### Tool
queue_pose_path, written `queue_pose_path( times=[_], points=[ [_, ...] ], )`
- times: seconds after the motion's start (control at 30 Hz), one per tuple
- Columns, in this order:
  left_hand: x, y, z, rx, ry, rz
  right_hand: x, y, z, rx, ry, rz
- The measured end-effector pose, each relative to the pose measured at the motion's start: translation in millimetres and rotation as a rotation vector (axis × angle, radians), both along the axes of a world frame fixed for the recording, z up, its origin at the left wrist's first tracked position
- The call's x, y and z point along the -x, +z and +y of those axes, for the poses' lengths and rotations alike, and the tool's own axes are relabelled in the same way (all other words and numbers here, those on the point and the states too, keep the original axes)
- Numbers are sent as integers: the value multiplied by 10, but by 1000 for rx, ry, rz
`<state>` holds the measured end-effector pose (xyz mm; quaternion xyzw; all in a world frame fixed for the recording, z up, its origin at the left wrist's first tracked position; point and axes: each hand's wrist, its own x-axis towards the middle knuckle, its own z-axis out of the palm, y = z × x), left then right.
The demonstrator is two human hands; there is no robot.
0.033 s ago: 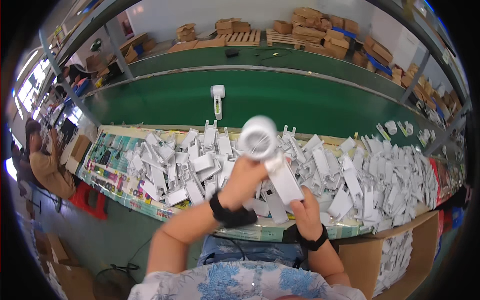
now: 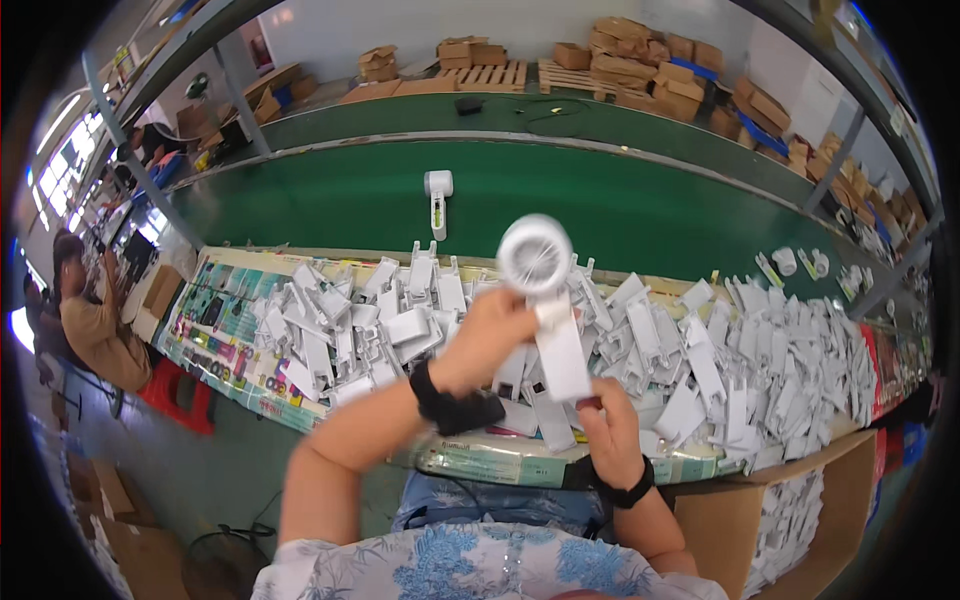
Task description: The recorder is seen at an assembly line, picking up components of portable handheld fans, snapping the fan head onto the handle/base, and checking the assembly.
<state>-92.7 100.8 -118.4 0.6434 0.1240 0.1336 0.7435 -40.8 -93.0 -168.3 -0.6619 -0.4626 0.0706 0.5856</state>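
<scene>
A white handheld fan is held up over the table, its round slotted head away from me and its flat handle slanting towards me. My left hand is closed round the neck, just below the head. The lower end of the handle is pinched by my right hand, thumb on top; most of its fingers are hidden. Beneath both hands lies a heap of loose white plastic housing parts. Another white fan lies on the green belt, its handle open with greenish insides showing.
More white parts pile up at the right, and a cardboard box of them stands by my right side. Several fan heads lie on the belt's right. Metal posts frame the bench. A seated co-worker is at far left.
The fan has swung a little to the right and its handle is more upright. Both hands have shifted slightly with it and still hold it.
</scene>
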Motion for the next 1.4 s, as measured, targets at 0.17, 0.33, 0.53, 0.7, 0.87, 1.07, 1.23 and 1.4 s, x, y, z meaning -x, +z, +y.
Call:
queue_pose_path(
  times=[0.17, 0.33, 0.53, 0.7, 0.87, 1.07, 1.23, 1.4],
  points=[
    [-947, 283, 1044, -858, 92, 235, -14, 0, -233, 129, 21, -400],
    [-1744, -258, 1843, -1097, 467, 592, -31, -91, -351, 20, 138, -363],
    [-2249, -985, 1986, -1022, 723, 738, -29, -7, -571, -65, 143, -67],
    [-2205, -1067, 2066, -1050, 591, 729, 57, 97, -394, -80, 43, -129],
    [-2339, -678, 1772, -1124, 649, 566, -93, 4, -786, 301, 90, -144],
    [-1197, 459, 814, -308, -317, 2, -458, 733, -1099, 110, -153, -296],
    [158, 804, -91, -480, -1001, -19, -394, 1566, -1295, 179, -824, -624],
    [655, 189, -252, -239, -1139, 45, -1116, 1766, -1033, 391, -909, -799]
  ],
)
